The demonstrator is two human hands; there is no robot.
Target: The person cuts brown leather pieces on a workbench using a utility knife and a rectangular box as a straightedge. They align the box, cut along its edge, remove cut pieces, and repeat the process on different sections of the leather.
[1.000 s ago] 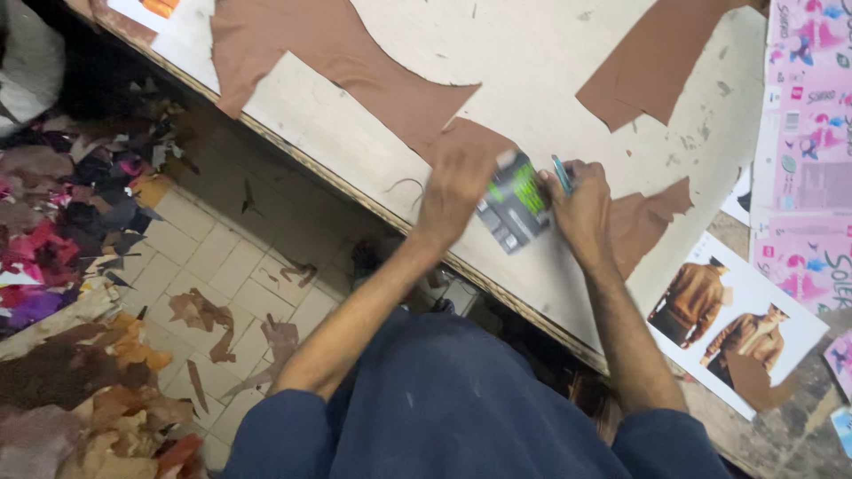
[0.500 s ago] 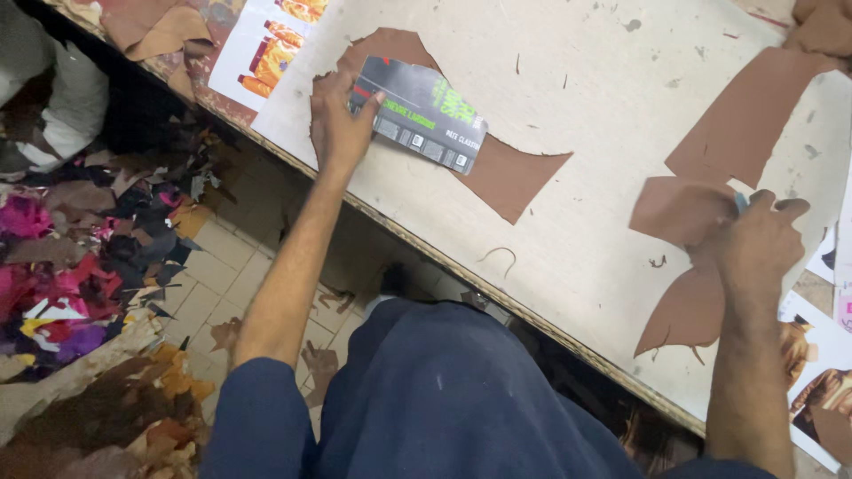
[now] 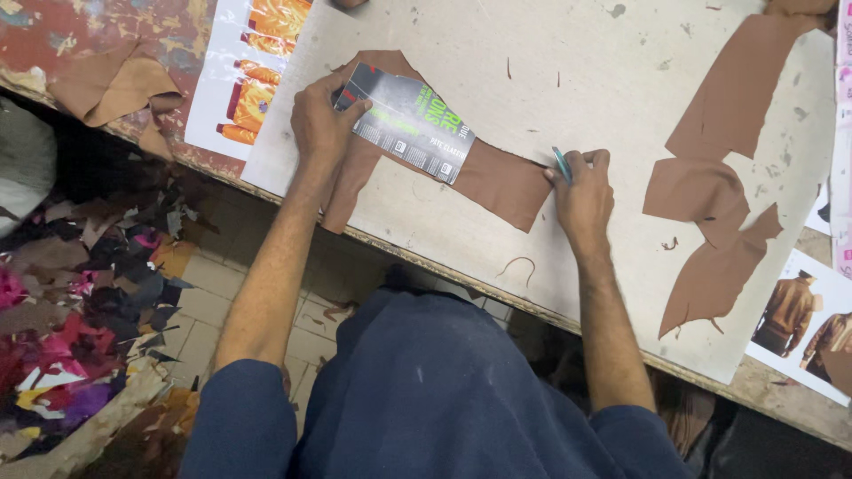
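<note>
A dark printed card (image 3: 410,121) with green lettering lies on a brown leather piece (image 3: 506,184) on the pale cutting board (image 3: 568,53). My left hand (image 3: 321,122) pins the card's left end down with fingers curled over its edge. My right hand (image 3: 582,193) rests at the leather's right end and grips a thin teal tool (image 3: 562,164), its tip touching the leather's edge. The lower left strip of leather hangs down past my left wrist toward the table edge.
Other brown leather pieces (image 3: 719,191) lie at the right of the board, and folded tan scraps (image 3: 115,84) at the far left. Printed jacket pictures (image 3: 253,62) sit at the top left and at the lower right (image 3: 803,324). Coloured offcuts (image 3: 80,302) cover the floor.
The view has come closer. My right hand has moved from the separate leather pieces at the right to the right end of the leather under the card. My left hand still holds the card down.
</note>
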